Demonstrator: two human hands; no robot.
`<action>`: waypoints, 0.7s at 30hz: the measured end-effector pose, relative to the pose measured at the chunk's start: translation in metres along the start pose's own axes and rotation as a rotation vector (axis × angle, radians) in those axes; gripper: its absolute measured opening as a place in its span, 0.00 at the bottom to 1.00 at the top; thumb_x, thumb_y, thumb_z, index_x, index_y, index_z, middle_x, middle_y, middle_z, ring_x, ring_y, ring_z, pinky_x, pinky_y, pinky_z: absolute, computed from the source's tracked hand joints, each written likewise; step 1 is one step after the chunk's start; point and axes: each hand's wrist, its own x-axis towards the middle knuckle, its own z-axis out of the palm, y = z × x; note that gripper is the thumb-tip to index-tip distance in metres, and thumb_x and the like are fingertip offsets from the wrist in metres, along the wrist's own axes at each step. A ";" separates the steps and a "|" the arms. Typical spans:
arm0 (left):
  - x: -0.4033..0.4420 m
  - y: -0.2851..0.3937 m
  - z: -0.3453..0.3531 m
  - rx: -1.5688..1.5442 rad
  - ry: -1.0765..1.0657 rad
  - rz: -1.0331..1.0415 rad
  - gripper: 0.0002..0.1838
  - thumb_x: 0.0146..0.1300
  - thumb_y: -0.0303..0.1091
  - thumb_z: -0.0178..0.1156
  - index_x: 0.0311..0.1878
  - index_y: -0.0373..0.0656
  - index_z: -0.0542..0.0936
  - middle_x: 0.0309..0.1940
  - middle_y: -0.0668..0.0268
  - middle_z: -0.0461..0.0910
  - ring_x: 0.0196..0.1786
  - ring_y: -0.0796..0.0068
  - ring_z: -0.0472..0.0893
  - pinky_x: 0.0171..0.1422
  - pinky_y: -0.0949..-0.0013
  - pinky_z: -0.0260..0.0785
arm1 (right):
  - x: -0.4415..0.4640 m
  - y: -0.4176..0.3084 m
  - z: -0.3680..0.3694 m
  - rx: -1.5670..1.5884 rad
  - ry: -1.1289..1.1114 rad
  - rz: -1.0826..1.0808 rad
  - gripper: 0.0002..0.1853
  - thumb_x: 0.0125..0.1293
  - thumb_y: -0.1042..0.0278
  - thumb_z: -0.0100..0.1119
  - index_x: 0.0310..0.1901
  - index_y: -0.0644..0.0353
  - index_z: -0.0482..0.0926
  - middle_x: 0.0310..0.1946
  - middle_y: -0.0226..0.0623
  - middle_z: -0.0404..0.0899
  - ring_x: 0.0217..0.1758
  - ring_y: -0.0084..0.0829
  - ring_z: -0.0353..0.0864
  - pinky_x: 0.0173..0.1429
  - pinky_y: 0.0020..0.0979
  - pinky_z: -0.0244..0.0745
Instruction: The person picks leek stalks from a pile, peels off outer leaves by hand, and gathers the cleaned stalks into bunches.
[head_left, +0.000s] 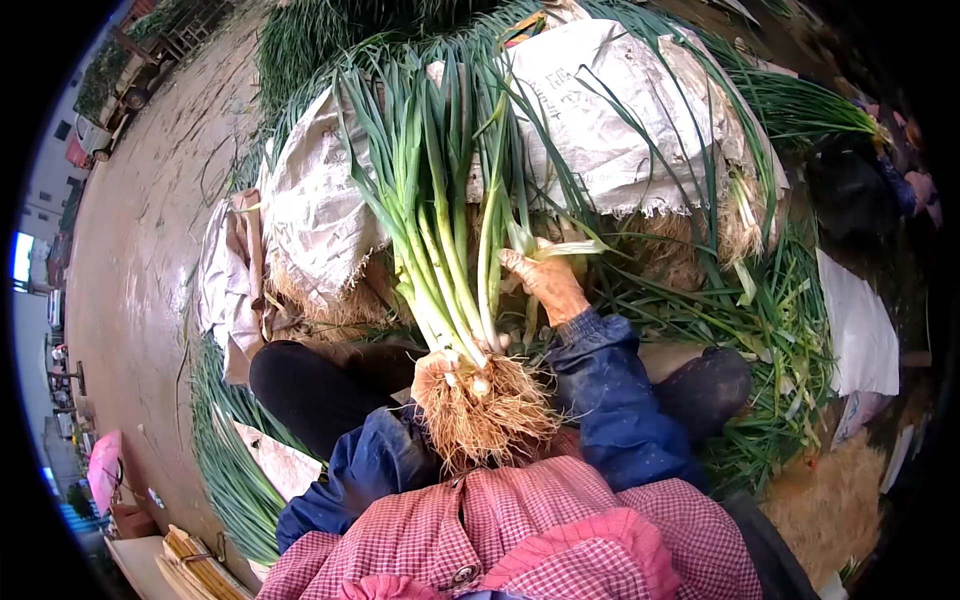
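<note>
In front of my chest stands a bunch of long green onions (440, 240), leaves pointing away from me and brown stringy roots (485, 410) toward me. My left hand is hidden behind the roots and stalks; only its blue sleeve (385, 455) shows, reaching up to the bunch. On the right of the stalks, my right hand (548, 285) is closed, its thumb toward the bunch. A pale, limp outer leaf (565, 248) sticks out of its grip. Soil stains the fingers.
White woven sacks (610, 110) cover a heap of green onions beyond my knees. Loose stripped leaves (770, 340) lie to my right, near a white sheet (858, 325). More green onions (235, 450) lie on my left, beside the wet ground (130, 300). A person (915, 185) is at the far right.
</note>
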 end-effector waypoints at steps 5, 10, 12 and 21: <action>0.004 -0.019 0.012 -0.294 -0.396 0.196 0.32 0.55 0.42 0.59 0.64 0.51 0.63 0.46 0.60 0.68 0.47 0.61 0.69 0.48 0.52 0.70 | 0.011 0.015 -0.009 1.218 -0.701 0.272 0.29 0.68 0.63 0.49 0.64 0.73 0.56 0.22 0.25 0.66 0.18 0.15 0.60 0.20 0.17 0.58; 0.016 -0.023 0.016 -0.444 -0.684 0.129 0.27 0.54 0.46 0.61 0.58 0.53 0.71 0.47 0.66 0.69 0.46 0.65 0.69 0.48 0.58 0.70 | 0.020 -0.011 0.039 1.345 -0.577 0.152 0.24 0.68 0.64 0.48 0.63 0.66 0.61 0.25 0.26 0.71 0.23 0.21 0.69 0.31 0.23 0.71; 0.012 -0.018 0.014 -0.410 -0.602 0.148 0.27 0.55 0.45 0.61 0.58 0.53 0.71 0.47 0.66 0.69 0.46 0.65 0.69 0.49 0.57 0.70 | -0.001 -0.006 0.055 1.257 -0.362 0.208 0.18 0.67 0.65 0.50 0.57 0.62 0.68 0.32 0.31 0.73 0.24 0.26 0.71 0.28 0.26 0.73; 0.008 -0.013 0.002 -0.258 -0.356 0.194 0.26 0.55 0.45 0.61 0.58 0.52 0.71 0.50 0.65 0.69 0.49 0.62 0.69 0.51 0.54 0.69 | -0.062 -0.041 0.020 1.275 -0.544 0.451 0.18 0.66 0.53 0.48 0.51 0.55 0.71 0.35 0.41 0.75 0.38 0.37 0.76 0.37 0.37 0.76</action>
